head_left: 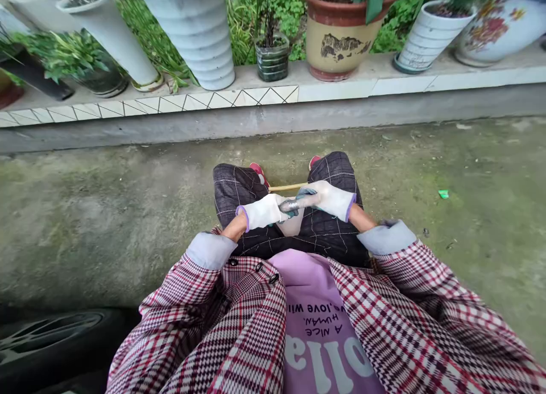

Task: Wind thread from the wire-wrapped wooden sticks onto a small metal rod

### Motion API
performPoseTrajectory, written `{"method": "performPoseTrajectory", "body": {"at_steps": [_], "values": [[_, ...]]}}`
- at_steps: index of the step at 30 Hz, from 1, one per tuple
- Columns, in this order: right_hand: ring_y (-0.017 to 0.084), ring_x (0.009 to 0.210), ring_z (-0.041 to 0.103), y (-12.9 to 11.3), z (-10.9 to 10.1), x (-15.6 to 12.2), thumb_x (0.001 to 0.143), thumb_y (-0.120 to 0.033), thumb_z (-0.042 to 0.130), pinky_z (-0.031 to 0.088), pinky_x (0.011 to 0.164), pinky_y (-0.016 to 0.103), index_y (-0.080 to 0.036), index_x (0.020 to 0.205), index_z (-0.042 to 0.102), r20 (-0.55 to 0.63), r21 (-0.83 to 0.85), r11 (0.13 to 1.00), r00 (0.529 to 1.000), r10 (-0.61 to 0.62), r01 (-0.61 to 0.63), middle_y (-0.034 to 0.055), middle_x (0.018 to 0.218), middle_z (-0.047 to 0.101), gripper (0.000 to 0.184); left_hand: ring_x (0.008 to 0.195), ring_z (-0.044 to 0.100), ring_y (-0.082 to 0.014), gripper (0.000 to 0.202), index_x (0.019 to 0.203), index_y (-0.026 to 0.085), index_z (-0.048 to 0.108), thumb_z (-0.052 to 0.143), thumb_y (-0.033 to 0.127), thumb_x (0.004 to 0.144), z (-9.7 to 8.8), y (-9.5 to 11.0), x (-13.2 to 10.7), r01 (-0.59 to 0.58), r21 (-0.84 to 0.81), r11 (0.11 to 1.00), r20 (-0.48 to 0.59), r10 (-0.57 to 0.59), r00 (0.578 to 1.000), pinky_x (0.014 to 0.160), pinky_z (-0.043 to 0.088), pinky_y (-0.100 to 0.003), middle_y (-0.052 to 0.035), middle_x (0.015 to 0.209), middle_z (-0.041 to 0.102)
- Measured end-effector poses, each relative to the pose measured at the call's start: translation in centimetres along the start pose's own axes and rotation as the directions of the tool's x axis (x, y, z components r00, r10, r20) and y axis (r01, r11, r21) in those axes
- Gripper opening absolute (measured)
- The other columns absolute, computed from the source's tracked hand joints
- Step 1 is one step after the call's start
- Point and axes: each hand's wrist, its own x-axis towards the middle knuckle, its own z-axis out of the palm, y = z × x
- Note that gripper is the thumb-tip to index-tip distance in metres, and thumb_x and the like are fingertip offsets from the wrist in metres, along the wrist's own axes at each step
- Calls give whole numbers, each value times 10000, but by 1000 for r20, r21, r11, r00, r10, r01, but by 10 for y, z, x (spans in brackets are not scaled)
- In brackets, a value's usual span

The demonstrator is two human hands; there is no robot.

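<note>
Both my hands wear white work gloves with purple cuffs and grey-green finger coating, and they meet over my lap. My left hand (pixel 265 211) is closed, its fingers curled against the right one. My right hand (pixel 330 198) is closed too, with a grey, partly shiny finger-like shape reaching across to the left; whether this is the thumb or a held piece I cannot tell. A thin yellowish stick (pixel 285 187) lies just beyond the gloves, its right end meeting the right glove. Beneath the hands shows a pale, smooth surface (pixel 293 225) between my thighs. What the fingers enclose is hidden.
Ahead runs a low tiled ledge (pixel 333 89) bearing several potted plants, among them a tan and red pot (pixel 341 44) and a tall white ribbed pot (pixel 194 36). A black wheel (pixel 55 340) stands at lower left. A green scrap (pixel 443 194) lies on the concrete.
</note>
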Motion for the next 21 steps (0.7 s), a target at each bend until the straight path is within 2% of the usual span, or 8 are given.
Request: {"method": "performPoseTrajectory", "body": {"at_steps": [4,6,8,12,14,16,19,21], "values": [[184,868,677,-5,17,2,947,-222,506,485,799,277,-135,974,742,-66,-94,995,997,28,-34,96,963,748,254,464,479,-64,320,1050,81,691,631,263,794,-13,-1,1,32,-59,998,-25,-33,999,439,379,-170,-11,656,628],[191,934,676,-11,23,3,957,-230,514,476,853,289,-146,1043,734,-63,-180,984,998,-8,-3,105,1044,742,251,450,473,-71,302,1044,85,685,600,276,827,-16,-5,4,67,37,997,-73,-64,995,435,380,-183,-19,655,627],[196,989,667,-18,27,1,971,-217,493,461,894,302,-150,1080,726,-3,-266,962,998,-64,61,113,1095,731,266,529,552,-105,264,992,79,693,573,270,855,-14,-12,8,94,246,965,-129,-64,990,514,440,-210,-59,713,660],[203,960,668,-27,29,-5,972,-215,491,455,863,299,-151,1059,729,146,-427,890,983,-107,161,119,1067,734,261,842,689,-248,270,972,68,696,459,184,912,8,-23,15,188,713,676,-224,-35,974,762,516,-338,-178,901,706],[198,891,672,-26,25,-7,962,-242,513,457,789,284,-160,1063,723,179,-471,867,980,-85,161,107,1024,740,247,890,698,-303,291,978,56,690,417,120,902,22,-24,13,172,823,542,-170,-55,984,767,522,-394,-206,905,700],[205,865,668,-22,18,-6,952,-252,522,452,740,284,-150,1021,728,223,-503,841,970,-98,200,113,1003,739,239,879,703,-319,282,945,49,692,421,96,887,33,-22,11,93,873,478,-63,-79,995,746,525,-403,-208,876,695],[216,901,660,-10,4,-2,936,-215,513,454,756,291,-138,952,736,222,-484,841,964,-148,241,125,1019,732,236,822,700,-267,252,952,72,703,472,153,890,35,-14,9,-13,858,513,45,-51,998,740,516,-349,-167,846,698],[196,864,660,-1,-4,3,925,-223,518,461,754,277,-152,935,739,110,-379,915,989,-103,137,95,973,739,232,775,681,-219,248,994,109,706,509,215,887,27,-9,9,-50,797,602,58,5,998,725,500,-305,-123,847,704]]}}
